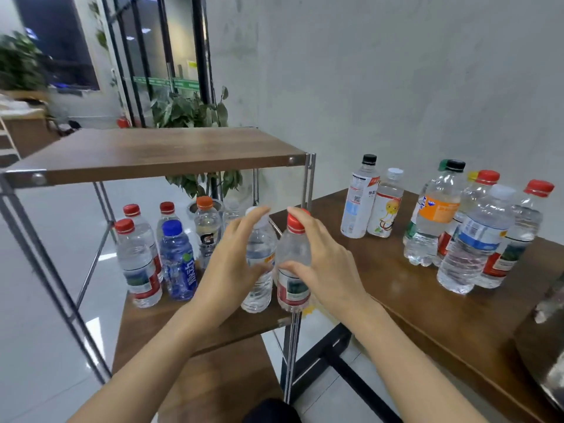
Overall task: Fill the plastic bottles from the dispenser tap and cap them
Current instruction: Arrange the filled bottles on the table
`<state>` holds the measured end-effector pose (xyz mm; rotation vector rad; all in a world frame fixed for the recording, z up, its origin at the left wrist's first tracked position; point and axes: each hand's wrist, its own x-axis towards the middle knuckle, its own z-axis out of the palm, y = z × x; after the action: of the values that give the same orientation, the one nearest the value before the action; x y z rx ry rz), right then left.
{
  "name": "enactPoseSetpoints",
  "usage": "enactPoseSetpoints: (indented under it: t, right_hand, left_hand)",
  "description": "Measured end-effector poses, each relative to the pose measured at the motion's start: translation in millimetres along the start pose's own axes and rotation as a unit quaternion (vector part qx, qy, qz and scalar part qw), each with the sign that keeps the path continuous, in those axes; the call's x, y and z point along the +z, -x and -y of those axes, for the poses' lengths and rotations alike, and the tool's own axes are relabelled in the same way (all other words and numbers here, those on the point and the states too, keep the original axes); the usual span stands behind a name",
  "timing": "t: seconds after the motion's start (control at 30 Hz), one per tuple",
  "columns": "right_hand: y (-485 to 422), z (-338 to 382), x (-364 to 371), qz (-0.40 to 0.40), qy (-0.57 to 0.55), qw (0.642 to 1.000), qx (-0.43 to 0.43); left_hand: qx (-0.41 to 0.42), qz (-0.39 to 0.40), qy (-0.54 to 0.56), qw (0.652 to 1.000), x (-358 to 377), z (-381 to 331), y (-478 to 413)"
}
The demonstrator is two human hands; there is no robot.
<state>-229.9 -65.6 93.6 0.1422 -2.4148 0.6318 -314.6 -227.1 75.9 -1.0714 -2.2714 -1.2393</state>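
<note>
Two clear plastic bottles stand side by side at the right front edge of the rack's middle shelf [171, 325]. One has a white cap [259, 288], the other a red cap and a red label [294, 288]. My left hand [232, 257] lies against the white-capped bottle, with straight fingers reaching its cap and the thumb on its body. My right hand [326, 264] spans the red-capped bottle, index finger on the cap and thumb on the body. No dispenser tap can be made out.
Several capped bottles, among them a blue one [178, 264], stand further left on the same shelf. The rack's top board [158, 154] overhangs them. Many more bottles [476, 239] stand on the brown table [427, 300] to the right. A metal object [549, 331] sits at the right edge.
</note>
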Motion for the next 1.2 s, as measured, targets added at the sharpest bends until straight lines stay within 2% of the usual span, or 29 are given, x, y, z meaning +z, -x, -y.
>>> enactPoseSetpoints:
  t: [0.33, 0.6, 1.07, 1.2]
  right_hand:
    - [-36.5, -4.0, 97.0, 0.074, -0.071, 0.993, 0.05]
    - [-64.7, -38.4, 151.3, 0.091, -0.095, 0.988, 0.078]
    - [-99.3, -74.9, 190.6, 0.084, -0.143, 0.985, 0.043]
    - [-100.8, -80.5, 191.6, 0.105, -0.126, 0.986, 0.023]
  left_hand:
    - [-0.09, -0.02, -0.035, 0.995, -10.8, 70.9, 2.4]
    - [-0.163, -0.023, -0.034, 0.986, 10.6, 111.3, -13.7]
    - [-0.181, -0.023, -0.058, 0.981, 26.0, 150.9, -33.7]
    - [-0.165, 0.014, -0.147, 0.975, 28.9, 156.7, -37.9]
